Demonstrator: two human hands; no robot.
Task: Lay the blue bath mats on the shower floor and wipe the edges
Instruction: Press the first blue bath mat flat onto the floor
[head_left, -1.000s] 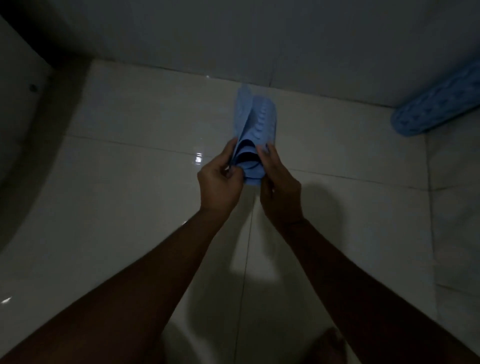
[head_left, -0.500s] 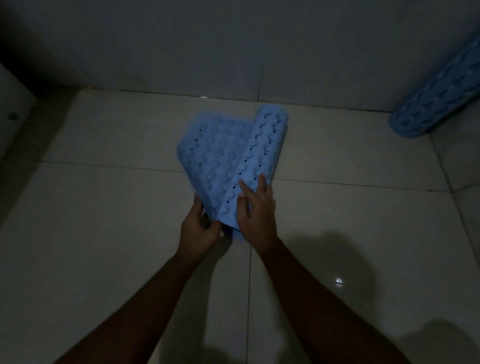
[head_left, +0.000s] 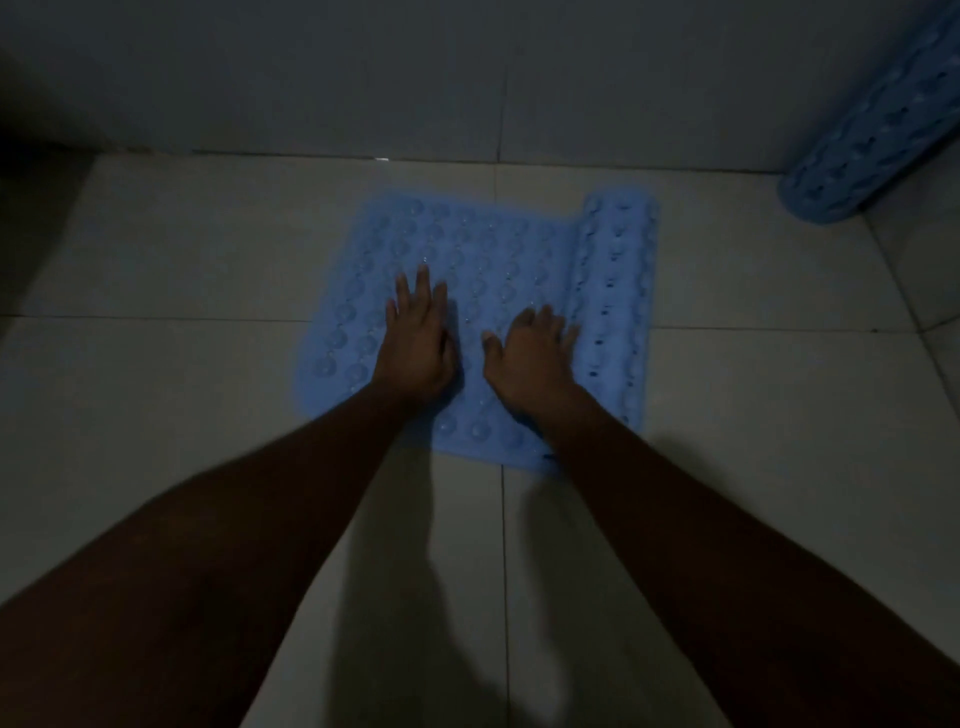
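Fingers (head_left: 423, 291) of the left hand (head_left: 415, 345) lay spread and flat on the blue bath mat (head_left: 457, 249), palm down just left of the frame's centre, pinching nothing. That flat press probably served to pin the unrolled part against the shower floor (head_left: 182, 260) so it could not curl back. The right hand (head_left: 530, 358) rested just right of centre, its fingers loosely fanned and reaching toward the rolled part (head_left: 618, 291) of the mat; whether the fingertips actually touched the roll could not be made out in the dim, blurred light. Placed there, that hand seemed ready to push the roll farther to the right.

Only the head view was given. The mat sat in the middle of the frame, near the wall (head_left: 467, 78) at the top, its opened section flat on the tiles with rows of rounded bumps facing up, probably suction cups. Along its right edge the remaining length stood as an upright coil lying on the floor, so the laying step looked roughly half done.

A second blue mat (head_left: 872, 140), rolled up, leaned in the upper right corner, well apart from both hands, presumably parked there until the first was spread. No cloth for wiping the edges was visible.
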